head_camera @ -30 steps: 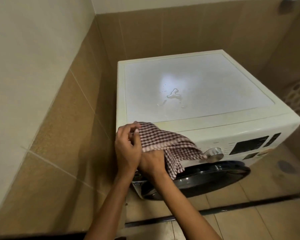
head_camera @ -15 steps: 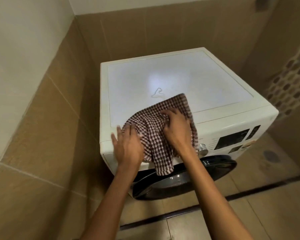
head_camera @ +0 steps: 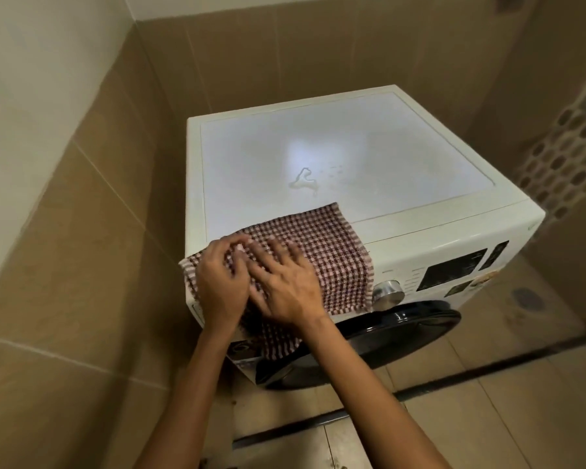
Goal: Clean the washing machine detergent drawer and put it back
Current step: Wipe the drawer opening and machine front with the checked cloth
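Observation:
A white front-loading washing machine (head_camera: 352, 147) stands in a tiled corner. A red-and-white checked cloth (head_camera: 335, 252) lies draped over its front left top edge and hangs down the front panel. My left hand (head_camera: 220, 286) rests on the cloth's left part with the fingers curled into the fabric. Beside it, and touching it, my right hand (head_camera: 285, 282) lies flat on the cloth with the fingers spread. The detergent drawer is not visible; the cloth and my hands cover that corner of the front panel.
A small water puddle (head_camera: 303, 181) sits on the machine's top. The silver dial (head_camera: 388, 292), dark display (head_camera: 454, 267) and dark round door (head_camera: 386, 336) are to the right and below. A tiled wall (head_camera: 82, 231) stands close on the left. A dark floor strip (head_camera: 487, 374) crosses the tiles.
The cloth went from bunched at the front corner to spread over the top edge. My right hand slid left along it until it met the left hand.

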The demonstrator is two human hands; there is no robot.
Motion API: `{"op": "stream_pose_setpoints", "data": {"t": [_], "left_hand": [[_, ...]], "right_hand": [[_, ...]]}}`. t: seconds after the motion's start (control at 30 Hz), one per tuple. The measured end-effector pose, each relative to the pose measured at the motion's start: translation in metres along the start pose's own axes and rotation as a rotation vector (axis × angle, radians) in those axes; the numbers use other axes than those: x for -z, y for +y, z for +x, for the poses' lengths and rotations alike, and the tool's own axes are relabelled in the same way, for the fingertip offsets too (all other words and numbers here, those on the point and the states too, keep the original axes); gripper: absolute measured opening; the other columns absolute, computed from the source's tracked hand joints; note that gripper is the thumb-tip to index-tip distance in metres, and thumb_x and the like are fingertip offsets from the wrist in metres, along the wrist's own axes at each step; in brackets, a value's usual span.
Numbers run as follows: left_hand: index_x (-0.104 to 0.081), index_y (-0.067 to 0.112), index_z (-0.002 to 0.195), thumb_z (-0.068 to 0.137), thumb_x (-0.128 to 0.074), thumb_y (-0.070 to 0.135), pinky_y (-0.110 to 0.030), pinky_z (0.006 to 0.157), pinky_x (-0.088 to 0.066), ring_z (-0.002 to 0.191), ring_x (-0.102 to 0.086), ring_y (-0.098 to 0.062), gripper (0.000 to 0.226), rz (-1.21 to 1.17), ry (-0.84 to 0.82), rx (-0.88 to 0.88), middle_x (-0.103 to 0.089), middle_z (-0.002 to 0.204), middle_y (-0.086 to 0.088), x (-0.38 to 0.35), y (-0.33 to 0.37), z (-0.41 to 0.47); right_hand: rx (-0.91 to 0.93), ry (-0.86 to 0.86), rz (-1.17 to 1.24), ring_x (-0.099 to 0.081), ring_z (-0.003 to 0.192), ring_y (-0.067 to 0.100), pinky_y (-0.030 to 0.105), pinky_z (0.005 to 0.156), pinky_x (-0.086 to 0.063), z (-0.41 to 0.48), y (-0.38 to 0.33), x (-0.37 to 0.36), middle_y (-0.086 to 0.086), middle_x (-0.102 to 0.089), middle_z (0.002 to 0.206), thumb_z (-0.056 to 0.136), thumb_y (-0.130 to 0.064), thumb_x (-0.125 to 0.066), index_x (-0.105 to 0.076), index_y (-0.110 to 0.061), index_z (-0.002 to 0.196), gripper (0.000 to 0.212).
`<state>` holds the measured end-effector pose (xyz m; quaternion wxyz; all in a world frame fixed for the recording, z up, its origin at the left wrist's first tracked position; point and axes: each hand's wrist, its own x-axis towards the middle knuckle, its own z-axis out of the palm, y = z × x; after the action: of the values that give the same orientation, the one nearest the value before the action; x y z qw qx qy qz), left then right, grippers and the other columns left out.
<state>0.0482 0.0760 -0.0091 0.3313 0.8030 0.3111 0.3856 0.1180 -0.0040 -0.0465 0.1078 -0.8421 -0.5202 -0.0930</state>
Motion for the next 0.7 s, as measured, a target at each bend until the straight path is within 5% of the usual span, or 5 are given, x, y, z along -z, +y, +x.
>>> {"op": "stream_pose_setpoints", "data": {"t": [0.13,0.23,0.3,0.47,0.7], "left_hand": [[-0.066,0.013,0.106,0.087,-0.052,-0.001,-0.020,0.091,-0.049,0.101,-0.058,-0.009,0.027,-0.109,-0.266,-0.150,-0.063,0.105,0.003,-0.013,-0.005,-0.002],[-0.069,0.014,0.104,0.087,-0.055,0.001,-0.010,0.091,-0.046,0.099,-0.059,0.000,0.026,-0.173,-0.391,-0.119,-0.065,0.103,0.008,-0.026,0.004,0.005],[-0.071,0.016,0.098,0.083,-0.055,0.006,-0.012,0.088,-0.047,0.094,-0.061,-0.001,0.024,-0.178,-0.395,-0.116,-0.066,0.097,0.008,-0.033,0.006,0.008],[-0.066,0.026,0.085,0.078,-0.052,0.010,-0.027,0.083,-0.051,0.088,-0.062,-0.012,0.022,-0.350,-0.270,0.040,-0.067,0.091,-0.002,-0.027,-0.005,0.011],[-0.067,0.012,0.103,0.078,-0.053,0.017,-0.019,0.091,-0.049,0.097,-0.062,-0.001,0.029,-0.353,-0.338,0.030,-0.068,0.103,0.000,-0.032,-0.003,0.008]], "right_hand": [[-0.263,0.406,-0.004,-0.047,0.127,0.025,0.041,0.103,-0.030,-0.025,0.048,-0.013,0.004,-0.057,0.133,0.093,-0.039,-0.026,-0.060,-0.022,0.125,0.050],[-0.546,0.522,0.083,-0.041,0.126,0.023,0.040,0.106,-0.025,-0.029,0.046,-0.019,0.001,-0.059,0.130,0.087,-0.038,-0.034,-0.064,-0.023,0.120,0.047],[-0.540,0.533,0.141,-0.029,0.135,0.024,0.044,0.114,-0.012,-0.028,0.018,-0.033,-0.001,-0.046,0.141,0.093,-0.042,-0.027,-0.052,-0.023,0.129,0.048],[-0.102,0.517,-0.112,0.005,0.146,0.019,0.040,0.117,0.007,-0.060,0.017,-0.079,-0.005,0.001,0.159,0.098,-0.041,-0.021,-0.005,-0.027,0.150,0.056],[-0.701,0.669,0.485,0.013,0.145,0.016,0.030,0.119,0.004,-0.064,-0.004,-0.084,-0.009,0.016,0.156,0.098,-0.033,-0.020,0.010,-0.029,0.149,0.058]]}}
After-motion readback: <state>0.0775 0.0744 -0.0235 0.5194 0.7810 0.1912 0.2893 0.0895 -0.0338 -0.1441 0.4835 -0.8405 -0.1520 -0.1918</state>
